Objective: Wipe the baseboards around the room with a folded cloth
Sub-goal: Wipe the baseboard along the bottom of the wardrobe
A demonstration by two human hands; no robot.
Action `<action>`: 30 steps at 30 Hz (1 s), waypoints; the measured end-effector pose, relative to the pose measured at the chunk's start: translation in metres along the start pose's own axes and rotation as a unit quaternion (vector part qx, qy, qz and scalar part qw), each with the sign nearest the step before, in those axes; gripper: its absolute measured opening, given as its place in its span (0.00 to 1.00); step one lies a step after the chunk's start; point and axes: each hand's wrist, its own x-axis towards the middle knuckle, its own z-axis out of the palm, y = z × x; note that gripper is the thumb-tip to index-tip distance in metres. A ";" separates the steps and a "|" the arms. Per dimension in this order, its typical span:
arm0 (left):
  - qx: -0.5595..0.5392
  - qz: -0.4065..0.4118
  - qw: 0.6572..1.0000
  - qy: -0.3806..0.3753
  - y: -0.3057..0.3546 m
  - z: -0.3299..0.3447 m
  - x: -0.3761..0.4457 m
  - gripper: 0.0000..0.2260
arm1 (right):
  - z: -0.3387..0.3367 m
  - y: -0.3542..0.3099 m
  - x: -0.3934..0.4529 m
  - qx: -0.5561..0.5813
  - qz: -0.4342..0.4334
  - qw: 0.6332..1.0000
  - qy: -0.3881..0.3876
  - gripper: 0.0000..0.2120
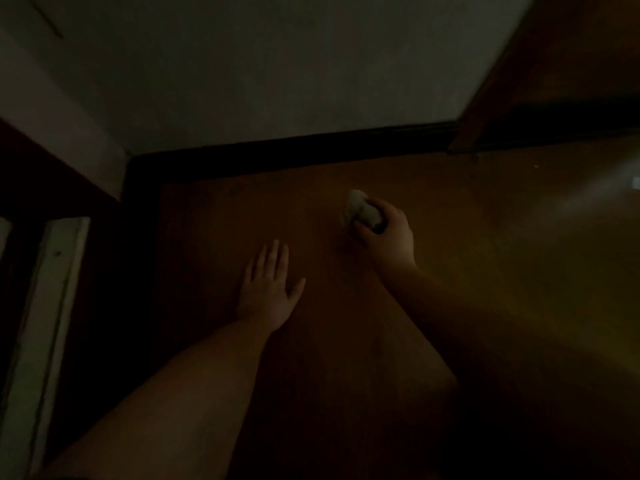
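Two hands show: our left hand [268, 292] lies flat, fingers straight, on the floor [485, 271]; our right hand [388, 230] grips the cloth [360, 207], bunched past curled fingers, short of the baseboard [294, 147].

right hand [388, 230] grips cloth [362, 209] above floor [485, 271]

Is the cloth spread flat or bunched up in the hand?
Bunched up. The cloth shows as a small pale wad gripped in the right hand, above the floor, not spread out.
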 end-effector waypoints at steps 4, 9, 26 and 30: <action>0.015 -0.006 0.998 0.067 -0.006 0.017 -0.001 0.34 | 0.002 0.016 0.010 0.017 0.030 0.999 0.000 0.27; 0.003 0.004 0.997 0.073 -0.008 0.021 0.003 0.33 | 0.030 0.016 0.030 -0.001 0.027 1.000 -0.017 0.27; -0.018 -0.004 0.996 0.087 -0.006 0.020 0.003 0.27 | 0.108 -0.041 0.127 0.009 0.002 0.997 -0.075 0.21; -0.019 0.000 0.996 0.090 -0.006 0.021 0.003 0.28 | 0.062 -0.023 0.143 -0.032 0.010 0.998 -0.049 0.21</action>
